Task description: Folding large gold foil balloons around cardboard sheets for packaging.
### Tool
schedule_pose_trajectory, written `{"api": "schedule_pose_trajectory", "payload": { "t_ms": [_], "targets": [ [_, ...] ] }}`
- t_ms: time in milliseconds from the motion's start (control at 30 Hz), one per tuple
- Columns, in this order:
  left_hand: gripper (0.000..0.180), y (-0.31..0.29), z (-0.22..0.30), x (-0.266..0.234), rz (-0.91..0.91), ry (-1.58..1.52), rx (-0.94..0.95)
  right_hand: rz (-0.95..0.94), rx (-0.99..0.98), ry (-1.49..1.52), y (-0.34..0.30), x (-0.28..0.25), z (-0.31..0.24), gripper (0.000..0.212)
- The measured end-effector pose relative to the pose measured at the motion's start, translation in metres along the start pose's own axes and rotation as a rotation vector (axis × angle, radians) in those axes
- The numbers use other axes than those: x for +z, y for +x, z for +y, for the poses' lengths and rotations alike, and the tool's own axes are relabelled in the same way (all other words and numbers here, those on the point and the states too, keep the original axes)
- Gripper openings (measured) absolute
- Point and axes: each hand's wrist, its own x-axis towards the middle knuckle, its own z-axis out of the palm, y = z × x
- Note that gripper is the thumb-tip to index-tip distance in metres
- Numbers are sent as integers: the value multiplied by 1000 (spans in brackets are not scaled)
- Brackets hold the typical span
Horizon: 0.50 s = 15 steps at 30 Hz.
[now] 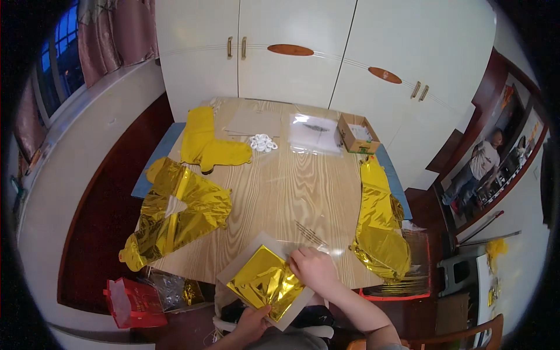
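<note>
A folded gold foil balloon (265, 280) lies on a grey card (234, 263) at the table's near edge. My left hand (252, 322) grips the lower edge of both, thumb on top of the foil. Just beyond the card's right corner, a clear plastic bag (312, 233) with dark print rests on the wood. My right hand (312, 269) is closed at the near side of this bag, its fingers curled against the plastic. The fingertips are partly hidden.
Unfolded gold balloons lie at left (181, 210), far left (204, 143) and right (379, 221). Toward the back are grey cards (254, 122), white rings (263, 143), clear bags (315, 134) and a small carton (357, 134). A red bag (134, 303) sits below left; a person (481, 160) stands beyond the doorway.
</note>
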Motion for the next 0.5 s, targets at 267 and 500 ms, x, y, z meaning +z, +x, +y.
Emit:
{"api": "schedule_pose_trajectory", "payload": {
  "t_ms": [267, 500],
  "targets": [
    [35, 1, 5, 4, -5, -60, -9, 75, -129, -34, 2, 4, -7, 12],
    [35, -3, 3, 9, -5, -20, 41, 19, -136, -146, -4, -7, -18, 11]
  ]
}}
